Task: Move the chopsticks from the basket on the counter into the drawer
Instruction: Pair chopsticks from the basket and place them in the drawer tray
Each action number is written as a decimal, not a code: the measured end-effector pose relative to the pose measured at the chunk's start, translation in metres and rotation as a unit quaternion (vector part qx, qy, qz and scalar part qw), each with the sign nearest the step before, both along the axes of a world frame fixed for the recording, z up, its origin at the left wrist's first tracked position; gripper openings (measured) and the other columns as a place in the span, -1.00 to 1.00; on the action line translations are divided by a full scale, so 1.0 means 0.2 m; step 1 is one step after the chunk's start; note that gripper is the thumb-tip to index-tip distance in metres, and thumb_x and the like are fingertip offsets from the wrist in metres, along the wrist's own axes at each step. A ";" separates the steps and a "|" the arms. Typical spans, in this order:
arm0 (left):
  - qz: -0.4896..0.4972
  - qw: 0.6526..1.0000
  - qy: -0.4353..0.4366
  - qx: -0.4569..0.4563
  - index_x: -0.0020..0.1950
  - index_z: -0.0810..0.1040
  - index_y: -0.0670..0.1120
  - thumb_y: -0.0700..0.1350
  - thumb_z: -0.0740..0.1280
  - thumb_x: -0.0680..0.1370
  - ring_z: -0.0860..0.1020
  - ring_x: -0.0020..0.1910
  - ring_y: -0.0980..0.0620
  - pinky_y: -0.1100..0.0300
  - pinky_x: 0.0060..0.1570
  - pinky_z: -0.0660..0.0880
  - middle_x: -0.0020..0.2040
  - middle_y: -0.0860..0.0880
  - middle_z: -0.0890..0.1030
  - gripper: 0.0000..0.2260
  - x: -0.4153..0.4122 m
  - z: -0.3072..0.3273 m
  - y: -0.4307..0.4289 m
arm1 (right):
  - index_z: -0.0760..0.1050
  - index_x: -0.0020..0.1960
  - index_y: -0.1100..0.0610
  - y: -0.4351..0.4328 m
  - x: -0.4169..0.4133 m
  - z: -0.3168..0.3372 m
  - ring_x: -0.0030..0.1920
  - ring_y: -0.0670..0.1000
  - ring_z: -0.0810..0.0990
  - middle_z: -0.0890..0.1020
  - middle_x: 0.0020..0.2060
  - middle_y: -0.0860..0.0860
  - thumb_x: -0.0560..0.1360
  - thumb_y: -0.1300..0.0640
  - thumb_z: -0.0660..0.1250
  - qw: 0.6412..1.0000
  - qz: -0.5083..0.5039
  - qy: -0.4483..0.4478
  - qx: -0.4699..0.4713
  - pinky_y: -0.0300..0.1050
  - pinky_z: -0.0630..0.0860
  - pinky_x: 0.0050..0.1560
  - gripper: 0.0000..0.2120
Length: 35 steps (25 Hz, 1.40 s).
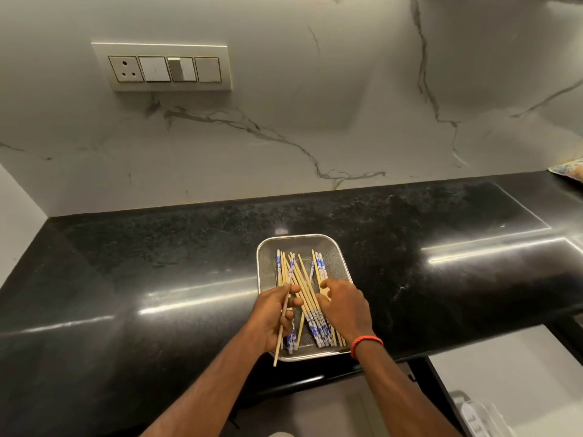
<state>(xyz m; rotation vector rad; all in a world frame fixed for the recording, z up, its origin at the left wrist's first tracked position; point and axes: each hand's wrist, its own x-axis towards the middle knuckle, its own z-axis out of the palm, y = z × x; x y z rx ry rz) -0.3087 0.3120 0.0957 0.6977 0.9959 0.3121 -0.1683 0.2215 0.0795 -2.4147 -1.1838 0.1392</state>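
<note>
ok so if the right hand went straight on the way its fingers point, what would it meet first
Most likely the loose chopsticks lying in the basket: the right hand is over them, fingers aimed left and down into the pile. Depth is unclear, so it may already touch them.

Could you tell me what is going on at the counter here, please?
A person is picking chopsticks out of a metal mesh basket that sits on the black counter. The left hand grips one chopstick, held at a slant over the basket's near-left corner. The right hand reaches into the loose pile lying in the basket, fingers bent down onto it. Whether it has hold of any is unclear.
</note>
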 end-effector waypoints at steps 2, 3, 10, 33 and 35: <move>0.012 1.000 -0.007 -0.007 0.15 0.61 -0.23 -0.09 0.21 0.68 0.43 -0.56 0.13 0.36 -0.67 0.35 -0.33 -0.09 0.66 -0.73 0.00 0.01 0.00 | 0.56 0.04 0.04 0.01 0.00 -0.01 -0.11 -0.05 0.65 0.65 -0.09 -0.04 0.51 -0.07 0.41 0.998 -0.007 -0.033 -0.059 -0.22 0.52 -0.18 -0.79; 0.015 1.000 -0.009 -0.006 0.14 0.61 -0.23 -0.10 0.21 0.68 0.45 -0.56 0.12 0.34 -0.66 0.39 -0.32 -0.10 0.66 -0.74 0.01 0.01 0.00 | 0.56 0.03 0.05 0.02 0.01 -0.01 -0.10 -0.03 0.66 0.65 -0.09 -0.03 0.52 -0.04 0.41 0.997 -0.010 -0.033 -0.073 -0.21 0.55 -0.15 -0.81; 0.029 0.999 -0.036 -0.002 0.14 0.59 -0.24 -0.11 0.28 0.65 0.62 -0.41 -0.02 0.17 -0.48 0.61 -0.12 -0.24 0.69 -0.78 0.04 0.05 0.01 | 0.57 -0.15 0.10 0.08 0.05 -0.01 -0.25 -0.04 0.63 0.64 -0.24 -0.01 0.52 0.10 0.35 0.995 -0.037 -0.019 -0.093 -0.14 0.61 -0.22 -0.89; 0.071 0.994 -0.077 0.024 0.18 0.56 -0.27 -0.21 0.21 0.68 0.70 -0.16 -0.13 -0.05 -0.11 0.68 -0.03 -0.24 0.70 -0.80 0.09 0.08 0.10 | 0.69 0.02 0.07 0.11 -0.19 0.13 -0.21 -0.20 0.68 0.71 -0.21 -0.08 0.45 0.07 0.51 0.953 0.026 0.279 0.112 -0.38 0.59 -0.19 -0.83; 0.063 0.995 -0.074 0.022 0.19 0.55 -0.29 -0.21 0.22 0.67 0.69 -0.23 -0.08 0.00 -0.18 0.67 -0.07 -0.22 0.70 -0.80 0.09 0.07 0.10 | 0.68 0.04 0.06 0.11 -0.21 0.12 -0.20 -0.23 0.67 0.72 -0.17 -0.09 0.46 0.02 0.50 0.966 0.055 0.233 0.094 -0.39 0.60 -0.15 -0.81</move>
